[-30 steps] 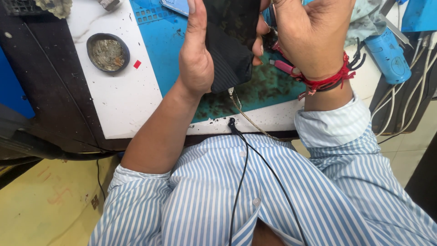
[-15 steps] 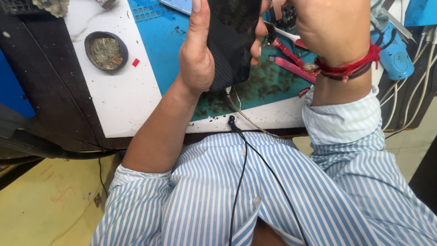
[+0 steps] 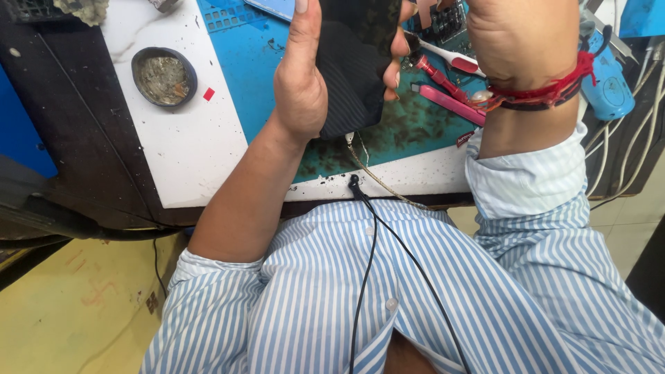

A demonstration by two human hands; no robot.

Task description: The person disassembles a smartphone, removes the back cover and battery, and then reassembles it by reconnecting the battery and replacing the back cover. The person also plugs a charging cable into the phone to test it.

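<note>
Blue-and-white striped cotton shirt (image 3: 415, 298) fills the lower half of the view; a thin black cable (image 3: 367, 277) runs down its front from the bench edge.

White marble-pattern bench top (image 3: 187, 152) lies above it, with a blue rubber work mat (image 3: 242, 62) laid over its middle. The mat's near part is stained dark and speckled with debris.

Left hand (image 3: 305, 83) is raised over the mat, wrapped around a flat black rectangular phone-like device (image 3: 353, 55): thumb up the left edge, fingertips hooked over the right edge. The device is held upright off the mat and hides the mat behind it; its top runs out of frame.

Right hand (image 3: 519, 34) sits just right of the device, back of the hand to the camera, cut by the top edge. Its fingers are hidden, so whether it grips anything cannot be told. Red thread bracelet (image 3: 547, 90) circles the wrist above a rolled cuff.

Smaller items: a light blue plastic tool (image 3: 609, 90) at far right beside white cables; a round dark metal dish (image 3: 164, 76) of greyish residue on the white top, well left of the hand; pink-handled tweezers (image 3: 450, 104) on the mat, partly under the right wrist; a green circuit board (image 3: 447, 24) between the hands; a small red square chip (image 3: 208, 94) just beside the dish.
</note>
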